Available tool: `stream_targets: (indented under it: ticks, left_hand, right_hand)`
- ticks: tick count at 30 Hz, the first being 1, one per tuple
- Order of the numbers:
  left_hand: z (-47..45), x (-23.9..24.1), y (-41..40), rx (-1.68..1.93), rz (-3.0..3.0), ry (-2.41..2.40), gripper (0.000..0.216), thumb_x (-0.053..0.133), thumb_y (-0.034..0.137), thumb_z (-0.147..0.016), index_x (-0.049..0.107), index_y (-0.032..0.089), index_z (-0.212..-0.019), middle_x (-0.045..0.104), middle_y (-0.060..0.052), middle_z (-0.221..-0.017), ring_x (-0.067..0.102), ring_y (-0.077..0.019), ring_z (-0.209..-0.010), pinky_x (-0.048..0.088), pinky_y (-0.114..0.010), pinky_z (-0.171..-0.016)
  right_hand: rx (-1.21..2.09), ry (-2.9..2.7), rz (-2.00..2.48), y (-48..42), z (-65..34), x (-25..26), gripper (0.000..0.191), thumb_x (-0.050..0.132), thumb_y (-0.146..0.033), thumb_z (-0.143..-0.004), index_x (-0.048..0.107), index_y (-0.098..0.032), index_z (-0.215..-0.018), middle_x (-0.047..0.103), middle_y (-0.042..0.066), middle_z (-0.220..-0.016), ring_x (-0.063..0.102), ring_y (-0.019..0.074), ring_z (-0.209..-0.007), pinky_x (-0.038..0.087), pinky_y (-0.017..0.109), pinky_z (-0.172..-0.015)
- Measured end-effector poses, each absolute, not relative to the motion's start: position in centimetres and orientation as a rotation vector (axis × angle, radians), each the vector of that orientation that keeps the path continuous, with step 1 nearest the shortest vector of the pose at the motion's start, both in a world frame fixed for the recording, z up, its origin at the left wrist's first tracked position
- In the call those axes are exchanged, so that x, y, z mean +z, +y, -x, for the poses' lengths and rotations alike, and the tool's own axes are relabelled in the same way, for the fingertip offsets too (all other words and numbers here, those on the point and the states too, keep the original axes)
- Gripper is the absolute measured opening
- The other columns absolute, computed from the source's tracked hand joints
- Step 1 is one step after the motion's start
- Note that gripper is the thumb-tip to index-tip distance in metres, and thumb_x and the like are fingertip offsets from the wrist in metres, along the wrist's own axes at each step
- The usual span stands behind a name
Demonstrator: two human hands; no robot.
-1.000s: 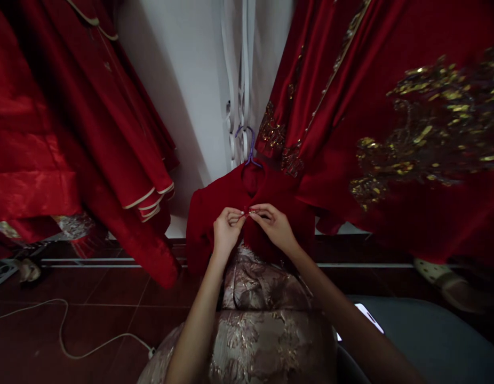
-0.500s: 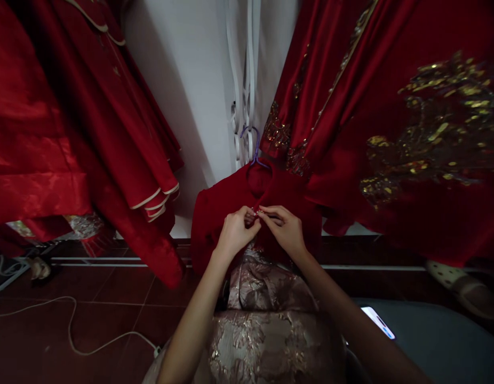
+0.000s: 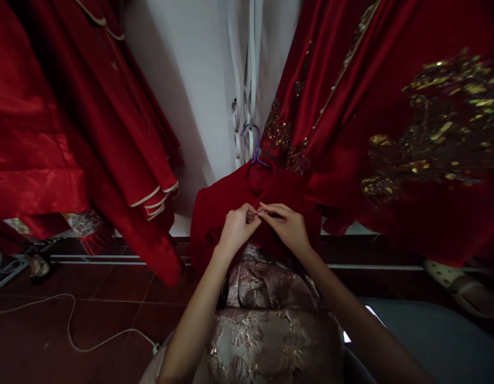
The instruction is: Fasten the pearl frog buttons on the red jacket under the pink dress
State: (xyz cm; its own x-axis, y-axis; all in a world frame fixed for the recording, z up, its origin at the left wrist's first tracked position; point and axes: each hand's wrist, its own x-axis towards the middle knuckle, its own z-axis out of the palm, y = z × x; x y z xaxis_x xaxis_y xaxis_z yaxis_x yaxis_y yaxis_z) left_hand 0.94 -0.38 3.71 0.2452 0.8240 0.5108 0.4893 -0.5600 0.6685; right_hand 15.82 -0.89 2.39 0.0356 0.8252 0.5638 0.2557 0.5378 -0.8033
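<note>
A red jacket [image 3: 217,205] hangs on a purple hanger [image 3: 256,145] in front of me. At its front opening, below the neckline, my left hand [image 3: 239,226] and my right hand [image 3: 287,226] meet. Both have their fingertips pinched around a small shiny button [image 3: 261,210], perhaps beaded; its details are too small to make out. The jacket's front edge lies between the fingers. Below the hands, a patterned, shiny pinkish-gold garment [image 3: 271,341] covers my lap.
Red garments [image 3: 122,133] hang on the left, and red gowns with gold sequins [image 3: 447,128] on the right. White metal scrollwork [image 3: 252,69] stands behind the hanger. A white cable [image 3: 74,330] crosses the tiled floor. A phone [image 3: 375,314] lies on a grey surface [image 3: 423,341], near a pale clog [image 3: 443,277].
The fingers have shifted slightly at the jacket front, and the shiny button shows more between them. My right forearm has moved a little, covering more of the phone.
</note>
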Motion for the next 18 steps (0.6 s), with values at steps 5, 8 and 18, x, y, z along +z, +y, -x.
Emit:
stream_targets:
  ticks: [5,8,18]
  left_hand:
    - [-1.1,4.3,-0.7,1.213,-2.28,1.264,0.008,0.052,0.026,-0.08,0.056,0.02,-0.08,0.066,-0.003,-0.076,0.063,-0.0152,-0.069,0.045,-0.023,-0.062]
    - [-1.1,4.6,-0.7,1.194,-2.328,1.224,0.006,0.052,0.024,-0.079,0.057,0.02,-0.08,0.066,-0.003,-0.076,0.063,-0.0157,-0.069,0.044,-0.023,-0.063]
    - [-1.0,5.4,0.0,1.057,-2.435,1.182,0.005,0.051,0.022,-0.078,0.056,0.02,-0.078,0.062,-0.002,-0.072,0.058,-0.0145,-0.065,0.041,-0.023,-0.064]
  right_hand:
    - [0.57,-1.522,0.948,-0.8,-15.9,2.3,0.032,0.063,-0.039,-0.074,0.068,-0.022,-0.101,0.063,0.005,-0.102,0.062,0.0178,-0.089,0.057,0.034,-0.078]
    - [0.59,-1.532,0.926,-0.8,-16.1,2.2,0.034,0.062,-0.038,-0.075,0.066,-0.023,-0.104,0.062,0.005,-0.102,0.062,0.0173,-0.088,0.058,0.034,-0.078]
    - [0.604,-1.616,0.937,-0.2,-16.5,2.7,0.032,0.06,-0.032,-0.075,0.064,-0.022,-0.105,0.06,0.005,-0.104,0.061,0.0171,-0.09,0.056,0.035,-0.081]
